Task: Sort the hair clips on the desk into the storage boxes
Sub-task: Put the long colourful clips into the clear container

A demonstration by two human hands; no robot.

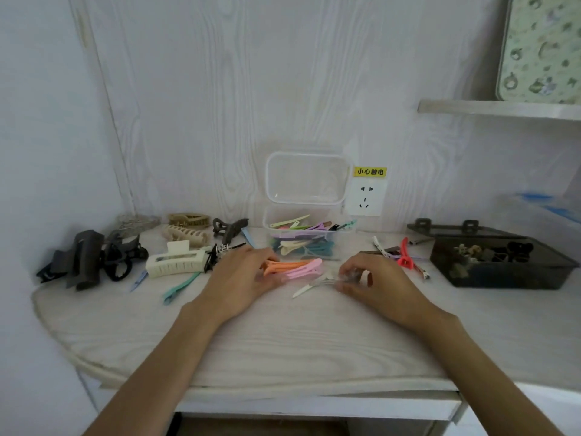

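Observation:
My left hand [243, 278] lies on the desk with its fingers closed around a bunch of orange and pink duckbill clips [295, 268]. My right hand [374, 283] pinches the end of a white and clear duckbill clip [309, 287] that rests on the desk. Behind both hands stands the clear storage box [300, 239], lid up against the wall, holding several pastel duckbill clips. The dark storage box [500, 261] at the right holds small dark and beige clips. Claw clips in cream [176, 262], beige [185, 234] and black [91, 258] lie at the left.
A teal clip [179, 287] and a blue clip [138, 280] lie left of my left hand. A red clip [405, 258] and patterned clips lie between my right hand and the dark box. A wall socket [364, 196] sits behind the clear box. The desk's front edge is rounded at the left.

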